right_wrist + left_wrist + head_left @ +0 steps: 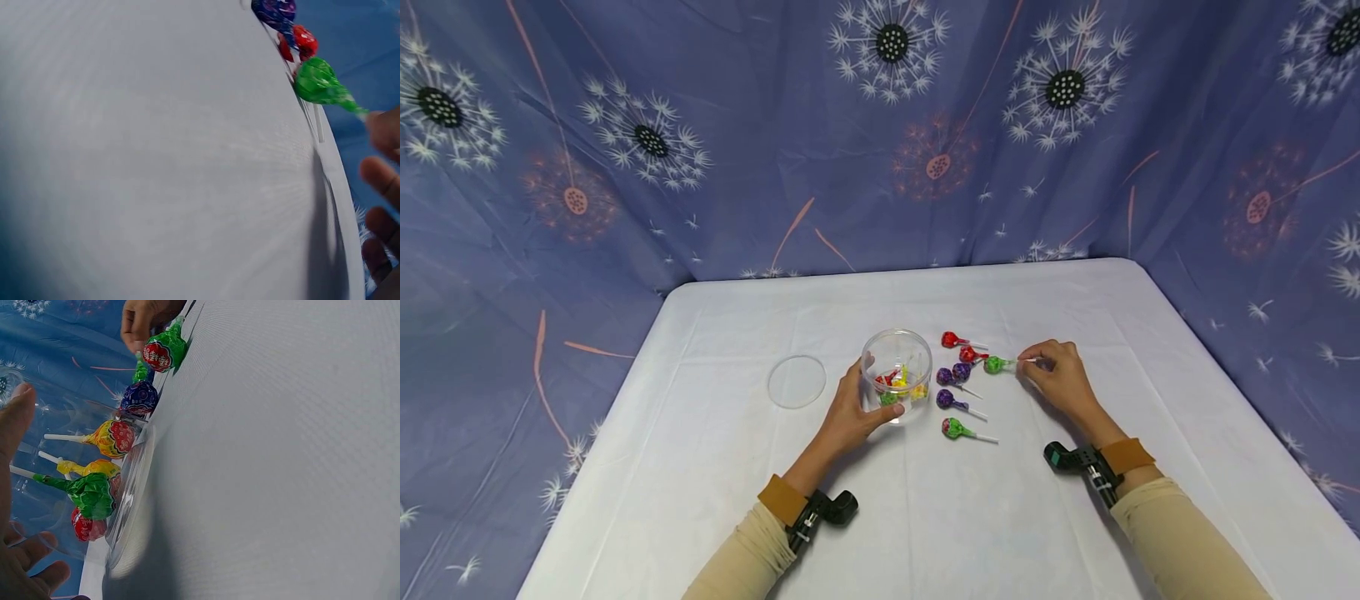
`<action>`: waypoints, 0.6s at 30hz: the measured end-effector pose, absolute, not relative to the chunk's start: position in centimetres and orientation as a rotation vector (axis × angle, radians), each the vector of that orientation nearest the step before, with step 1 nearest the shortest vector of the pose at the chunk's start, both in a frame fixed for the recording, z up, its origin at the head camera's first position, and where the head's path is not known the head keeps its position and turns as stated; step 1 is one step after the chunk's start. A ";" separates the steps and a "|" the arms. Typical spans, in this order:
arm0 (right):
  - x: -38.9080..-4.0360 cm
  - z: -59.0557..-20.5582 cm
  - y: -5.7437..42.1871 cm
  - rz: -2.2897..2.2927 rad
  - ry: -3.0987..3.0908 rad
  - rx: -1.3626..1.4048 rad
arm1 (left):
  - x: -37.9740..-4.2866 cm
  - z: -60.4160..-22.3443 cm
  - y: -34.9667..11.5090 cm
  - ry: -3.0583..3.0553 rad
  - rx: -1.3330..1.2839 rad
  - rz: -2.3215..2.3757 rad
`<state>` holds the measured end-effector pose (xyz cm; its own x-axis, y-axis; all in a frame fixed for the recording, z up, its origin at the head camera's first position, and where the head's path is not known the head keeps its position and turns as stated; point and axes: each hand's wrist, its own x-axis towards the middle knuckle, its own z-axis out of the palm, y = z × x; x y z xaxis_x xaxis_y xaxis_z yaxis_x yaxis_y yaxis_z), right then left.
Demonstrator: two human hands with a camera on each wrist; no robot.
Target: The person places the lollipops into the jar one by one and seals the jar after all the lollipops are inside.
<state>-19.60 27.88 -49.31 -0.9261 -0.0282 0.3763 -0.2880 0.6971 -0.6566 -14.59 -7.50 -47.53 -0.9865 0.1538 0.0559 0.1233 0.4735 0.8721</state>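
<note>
My left hand (850, 414) grips a clear round plastic jar (897, 333) from its left side, thumb across the near wall. Inside, in the left wrist view, lie yellow lollipops (114, 439), a green lollipop (94, 495) and a red lollipop (87, 526). To the right, my right hand (1060, 377) pinches the white stick of a green-wrapped lollipop (995, 365); its candy end is beside a red lollipop (970, 354). In the right wrist view the green wrapper (320, 82) shows at the fingertips, the other fingers loosely bent.
Between jar and right hand lie another red lollipop (951, 339), purple lollipops (946, 399) and a nearer green lollipop (953, 428), sticks mostly pointing right. Left of the jar, a clear round lid (797, 382) lies flat on the white-covered table (737, 325). A blue patterned curtain (737, 217) hangs behind.
</note>
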 end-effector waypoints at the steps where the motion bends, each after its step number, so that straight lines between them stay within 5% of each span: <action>1: -19.6 -49.1 27.8 1.107 -2.563 0.241 | -14.6 -47.5 -7.5 2.675 0.261 1.578; 18: -19.3 -45.7 26.0 1.342 -2.410 0.193 | -14.5 -47.5 -7.5 2.669 0.251 1.589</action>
